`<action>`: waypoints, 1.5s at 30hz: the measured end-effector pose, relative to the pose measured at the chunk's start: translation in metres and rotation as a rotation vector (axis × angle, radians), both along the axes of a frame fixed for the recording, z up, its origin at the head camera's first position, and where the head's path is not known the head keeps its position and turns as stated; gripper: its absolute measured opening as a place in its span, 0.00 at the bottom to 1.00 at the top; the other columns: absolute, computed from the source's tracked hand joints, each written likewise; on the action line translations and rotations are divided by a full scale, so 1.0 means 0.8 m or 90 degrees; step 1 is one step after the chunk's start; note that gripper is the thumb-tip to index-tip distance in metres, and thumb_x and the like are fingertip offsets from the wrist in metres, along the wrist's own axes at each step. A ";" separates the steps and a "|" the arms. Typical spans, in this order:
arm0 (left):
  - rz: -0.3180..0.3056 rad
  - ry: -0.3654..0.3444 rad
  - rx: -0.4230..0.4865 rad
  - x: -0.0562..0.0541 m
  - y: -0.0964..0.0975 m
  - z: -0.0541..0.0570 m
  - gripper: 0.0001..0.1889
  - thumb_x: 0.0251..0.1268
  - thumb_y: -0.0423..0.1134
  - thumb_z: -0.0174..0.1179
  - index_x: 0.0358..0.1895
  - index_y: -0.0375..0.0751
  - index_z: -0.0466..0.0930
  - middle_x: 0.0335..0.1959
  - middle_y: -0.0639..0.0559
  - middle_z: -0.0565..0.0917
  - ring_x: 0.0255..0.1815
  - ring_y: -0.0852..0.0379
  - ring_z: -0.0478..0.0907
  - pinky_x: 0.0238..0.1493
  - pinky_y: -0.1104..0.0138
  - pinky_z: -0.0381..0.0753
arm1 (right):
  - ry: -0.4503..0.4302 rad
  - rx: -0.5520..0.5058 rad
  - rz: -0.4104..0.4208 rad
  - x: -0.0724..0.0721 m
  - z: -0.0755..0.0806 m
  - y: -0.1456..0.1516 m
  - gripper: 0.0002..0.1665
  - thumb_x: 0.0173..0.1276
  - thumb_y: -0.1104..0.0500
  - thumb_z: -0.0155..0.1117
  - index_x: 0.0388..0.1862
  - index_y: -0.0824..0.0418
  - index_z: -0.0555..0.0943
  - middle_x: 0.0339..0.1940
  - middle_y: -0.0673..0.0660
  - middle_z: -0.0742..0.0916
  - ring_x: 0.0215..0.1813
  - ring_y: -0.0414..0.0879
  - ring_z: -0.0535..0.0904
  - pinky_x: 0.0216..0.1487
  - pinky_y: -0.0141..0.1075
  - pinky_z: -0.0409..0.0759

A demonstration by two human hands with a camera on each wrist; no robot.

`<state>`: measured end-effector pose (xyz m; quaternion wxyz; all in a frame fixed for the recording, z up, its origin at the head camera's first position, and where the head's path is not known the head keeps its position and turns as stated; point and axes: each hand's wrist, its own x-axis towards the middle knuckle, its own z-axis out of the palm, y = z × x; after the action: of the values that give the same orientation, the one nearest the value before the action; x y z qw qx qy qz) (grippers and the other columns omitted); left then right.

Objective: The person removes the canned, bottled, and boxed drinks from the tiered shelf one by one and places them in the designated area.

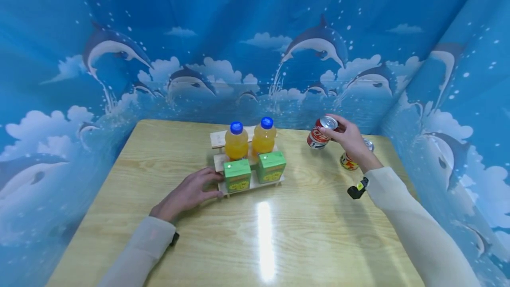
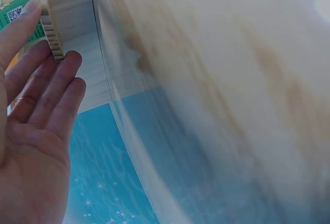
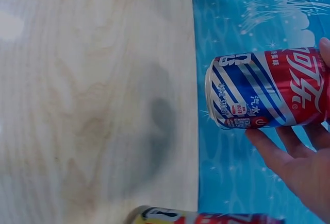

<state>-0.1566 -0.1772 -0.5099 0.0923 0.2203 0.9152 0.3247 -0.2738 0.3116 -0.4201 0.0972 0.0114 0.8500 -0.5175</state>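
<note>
My right hand (image 1: 351, 140) grips a red, white and blue soda can (image 1: 318, 134) near its top, thumb and fingers round its sides. In the right wrist view the soda can (image 3: 268, 87) is held above the table, its shadow falling on the wood. A second can, yellow and red (image 1: 349, 162), stands below my right wrist, partly covered by it. At the left end of a stepped wooden rack (image 1: 255, 186), my left hand (image 1: 190, 191) has its fingertips at the rack's side. In the left wrist view its fingers (image 2: 54, 90) are extended beside the shelf edge.
Two orange-drink bottles with blue caps (image 1: 237, 143) stand on the rack's middle step. In front of them are two green juice boxes (image 1: 237, 175) on the lowest step. The wooden table (image 1: 318, 234) ends at a blue dolphin-print curtain (image 1: 239, 56) behind and at the sides.
</note>
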 end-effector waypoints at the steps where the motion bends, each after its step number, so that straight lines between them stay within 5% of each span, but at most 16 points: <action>1: 0.000 0.000 0.000 0.000 0.000 0.000 0.26 0.70 0.51 0.75 0.67 0.45 0.86 0.65 0.49 0.85 0.68 0.45 0.82 0.73 0.43 0.82 | -0.001 -0.005 -0.004 0.002 -0.002 0.001 0.53 0.76 0.37 0.72 0.91 0.47 0.58 0.86 0.61 0.71 0.84 0.57 0.70 0.78 0.51 0.79; 17: -0.003 0.003 0.003 0.001 0.000 -0.001 0.26 0.70 0.51 0.75 0.67 0.45 0.86 0.63 0.49 0.85 0.67 0.46 0.83 0.72 0.43 0.83 | 0.002 -0.015 -0.069 0.017 -0.037 0.010 0.53 0.79 0.40 0.70 0.92 0.52 0.55 0.89 0.63 0.65 0.89 0.61 0.61 0.86 0.57 0.69; 45: 0.003 -0.019 -0.003 0.000 0.001 0.004 0.26 0.70 0.50 0.75 0.67 0.46 0.86 0.65 0.50 0.85 0.68 0.46 0.82 0.72 0.43 0.83 | 0.048 0.028 -0.109 0.031 -0.051 0.002 0.50 0.79 0.47 0.73 0.88 0.62 0.60 0.85 0.69 0.69 0.86 0.66 0.65 0.84 0.59 0.71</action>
<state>-0.1566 -0.1767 -0.5070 0.1058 0.2131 0.9150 0.3260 -0.2494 0.3132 -0.4612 0.0200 0.0665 0.8603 -0.5050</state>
